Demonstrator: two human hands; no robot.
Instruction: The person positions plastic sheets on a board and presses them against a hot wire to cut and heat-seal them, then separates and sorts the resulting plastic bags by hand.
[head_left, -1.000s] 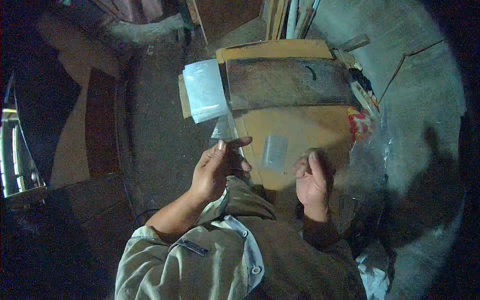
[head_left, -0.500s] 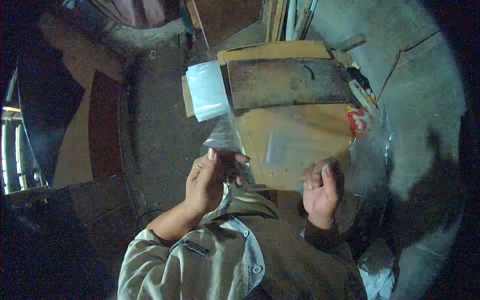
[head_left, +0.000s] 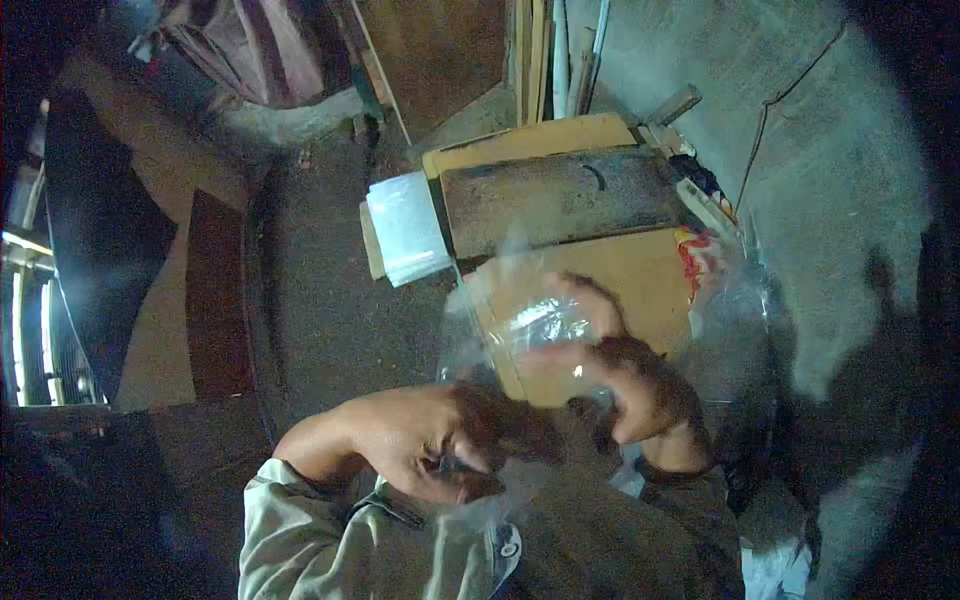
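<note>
A clear plastic film, possibly a thin bag, catches the light in front of my chest, its edges smeared by motion. My left hand is low against my shirt, fingers curled in on a part of the film; the fingertips are partly in shadow. Over the film's right side is my right hand, blurred, with thumb and forefinger spread apart and pointing left; its other fingers are hard to make out. Beyond the hands, a stack of shiny clear plastic sheets or bags lies at the left edge of a worn wooden board.
A tan panel lies below the dark board, with a red and yellow wrapper at its right edge. Wooden strips and pipes lean at the back by a grey wall. A draped cloth hangs at the upper left.
My left hand has dropped toward my chest and turned inward. My right hand has risen and reached left, thumb and forefinger spreading. The film has moved from above my left hand to between both hands.
</note>
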